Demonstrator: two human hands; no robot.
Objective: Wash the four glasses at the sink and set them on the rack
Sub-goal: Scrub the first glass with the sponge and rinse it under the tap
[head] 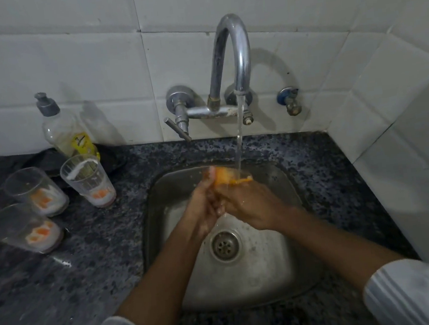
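Both hands meet over the sink (284, 181) under running water — left hand (202, 206) and right hand (249, 206) closed around an orange-tinted glass (225, 175). Three glasses (88, 181) stand at the surface's left edge.

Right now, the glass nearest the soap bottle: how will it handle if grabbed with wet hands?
The glass looks tall, narrow-based and upright, so a sideways nudge could tip it. Its smooth clear wall is probably slippery for wet hands. White and orange residue at the bottom adds little weight; likely light and breakable.
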